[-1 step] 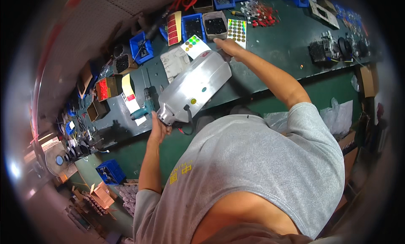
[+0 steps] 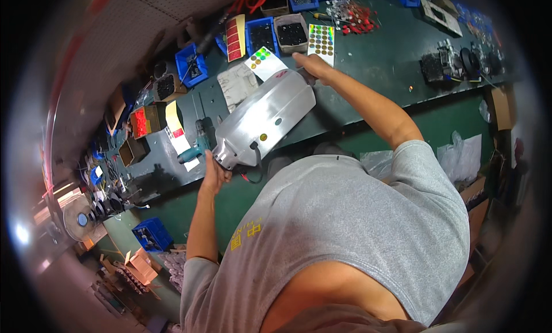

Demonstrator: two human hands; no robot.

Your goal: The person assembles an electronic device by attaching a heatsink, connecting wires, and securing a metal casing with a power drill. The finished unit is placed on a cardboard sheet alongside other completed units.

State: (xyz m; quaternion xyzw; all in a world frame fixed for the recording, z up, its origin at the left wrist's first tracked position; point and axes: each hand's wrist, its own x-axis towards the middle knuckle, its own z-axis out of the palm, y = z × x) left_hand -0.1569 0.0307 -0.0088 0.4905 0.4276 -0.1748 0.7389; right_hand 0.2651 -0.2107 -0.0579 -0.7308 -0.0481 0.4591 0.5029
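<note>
A large silver metal housing with a tapered neck lies slantwise before me, over the front part of the workbench. My left hand is closed around the neck at its near left end, with some fingers hidden beneath. At the far right end, my right hand grips the housing's edge, fingers partly out of sight. A round gold sticker and a small dark oval opening show on the housing. From its side comes a black cable. A teal power drill lies beside my left hand.
Sticker sheets, a blue bin and a box of black parts stand behind the housing. Red-tipped parts are heaped farther right. A mechanical assembly sits near the bench's right end. A blue crate is below left.
</note>
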